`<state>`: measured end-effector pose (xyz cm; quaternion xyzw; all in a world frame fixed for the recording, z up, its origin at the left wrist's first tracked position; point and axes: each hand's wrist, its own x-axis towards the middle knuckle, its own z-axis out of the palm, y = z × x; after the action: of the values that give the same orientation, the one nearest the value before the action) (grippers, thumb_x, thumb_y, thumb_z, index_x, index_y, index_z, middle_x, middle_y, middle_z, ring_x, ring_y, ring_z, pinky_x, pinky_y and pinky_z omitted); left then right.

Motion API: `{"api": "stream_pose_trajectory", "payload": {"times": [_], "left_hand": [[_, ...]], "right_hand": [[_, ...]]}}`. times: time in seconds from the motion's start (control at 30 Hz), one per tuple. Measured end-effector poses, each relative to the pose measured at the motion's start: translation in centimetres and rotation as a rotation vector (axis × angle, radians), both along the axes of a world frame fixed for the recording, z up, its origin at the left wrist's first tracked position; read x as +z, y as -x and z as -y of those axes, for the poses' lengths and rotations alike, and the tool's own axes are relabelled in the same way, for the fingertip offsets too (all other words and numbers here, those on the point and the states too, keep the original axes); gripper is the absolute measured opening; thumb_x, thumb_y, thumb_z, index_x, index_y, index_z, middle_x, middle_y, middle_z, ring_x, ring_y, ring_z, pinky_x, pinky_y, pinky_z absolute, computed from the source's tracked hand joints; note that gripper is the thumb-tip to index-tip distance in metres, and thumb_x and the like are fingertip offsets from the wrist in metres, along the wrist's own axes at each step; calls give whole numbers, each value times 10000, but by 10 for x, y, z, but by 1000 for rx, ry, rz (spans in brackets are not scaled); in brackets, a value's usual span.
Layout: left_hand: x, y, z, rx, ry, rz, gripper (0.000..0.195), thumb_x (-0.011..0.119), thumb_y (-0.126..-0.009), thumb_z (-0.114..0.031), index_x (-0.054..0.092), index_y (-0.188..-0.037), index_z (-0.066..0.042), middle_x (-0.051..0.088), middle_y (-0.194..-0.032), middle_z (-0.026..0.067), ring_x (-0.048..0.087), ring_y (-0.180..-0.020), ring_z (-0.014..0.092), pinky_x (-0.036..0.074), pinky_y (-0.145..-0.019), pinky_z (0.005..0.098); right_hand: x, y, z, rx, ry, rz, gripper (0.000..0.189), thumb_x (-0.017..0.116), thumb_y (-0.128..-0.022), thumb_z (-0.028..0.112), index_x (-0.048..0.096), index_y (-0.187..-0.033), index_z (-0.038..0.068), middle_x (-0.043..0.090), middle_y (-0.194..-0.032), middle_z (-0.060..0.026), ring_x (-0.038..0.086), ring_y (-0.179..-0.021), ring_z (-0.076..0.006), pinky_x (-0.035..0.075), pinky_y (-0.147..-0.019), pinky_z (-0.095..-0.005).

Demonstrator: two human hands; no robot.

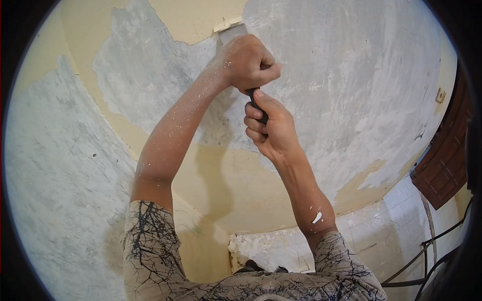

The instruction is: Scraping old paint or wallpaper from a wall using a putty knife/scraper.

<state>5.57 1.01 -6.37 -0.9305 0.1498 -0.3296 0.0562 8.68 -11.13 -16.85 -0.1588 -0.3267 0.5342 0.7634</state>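
A scraper [232,33] with a flat metal blade and a black handle is held in both hands against the wall. Its blade edge meets a lifted flap of yellow paint [227,24]. My left hand [251,62] is closed around the tool near the blade, hiding much of it. Below it, my right hand [269,122] grips the lower end of the black handle, thumb on top. Around the blade, yellow paint [192,17] borders bare grey plaster [320,94]. Pale flakes and dust cling to my left hand and forearm; a larger white flake sticks near my right elbow.
Another wall face [67,150] with patchy grey plaster meets this one at a corner on the left. Paint debris lies on the tiled floor [376,233] along the wall's foot. Right are a wooden door [444,165], a small wall fitting [440,95] and dark thin bars or cables [408,282].
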Motion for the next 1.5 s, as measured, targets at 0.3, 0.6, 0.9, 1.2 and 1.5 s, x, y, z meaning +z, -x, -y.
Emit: {"api": "stream_pose_trajectory", "payload": {"times": [0.3, 0.6, 0.9, 1.2, 1.5], "left_hand": [[10, -3, 1, 18, -44, 68, 373, 576, -702, -188, 387, -434, -11, 294, -403, 124, 257, -376, 276, 274, -395, 362], [15, -3, -4, 3, -116, 57, 369, 562, -708, -180, 386, -437, -4, 283, -389, 121, 271, -347, 250, 267, -386, 356], [56, -3, 2, 106, 56, 11, 398, 574, -723, -220, 411, -429, -8, 318, -351, 41, 304, -321, 83, 276, -344, 287], [17, 0, -3, 111, -77, 12, 360, 556, -676, -199, 374, -437, 0, 276, -381, 81, 243, -357, 176, 241, -372, 327], [-40, 21, -4, 8, 90, 157, 377, 589, -683, -191, 369, -432, -17, 301, -393, 117, 258, -359, 233, 264, -389, 335]], "right_hand": [[7, -7, -7, 3, -51, 30, 136, 443, -911, 191, 469, -969, 71, 360, -600, 41, 239, -440, -43, 169, -379, -202], [5, -11, -11, 151, -68, -28, 174, 432, -923, 220, 470, -1001, 68, 351, -597, 41, 234, -436, -42, 156, -372, -191], [49, -18, -22, 146, -145, -33, 145, 444, -927, 209, 465, -956, 69, 344, -604, 41, 234, -451, -37, 154, -376, -184], [9, -8, -7, 143, -72, -88, 289, 423, -929, 227, 482, -1123, 21, 357, -618, 42, 230, -446, -33, 163, -378, -184], [-15, 2, 13, -519, 182, 721, 246, 439, -921, 175, 535, -1033, -22, 453, -639, 3, 347, -449, -47, 262, -401, -202]]}}
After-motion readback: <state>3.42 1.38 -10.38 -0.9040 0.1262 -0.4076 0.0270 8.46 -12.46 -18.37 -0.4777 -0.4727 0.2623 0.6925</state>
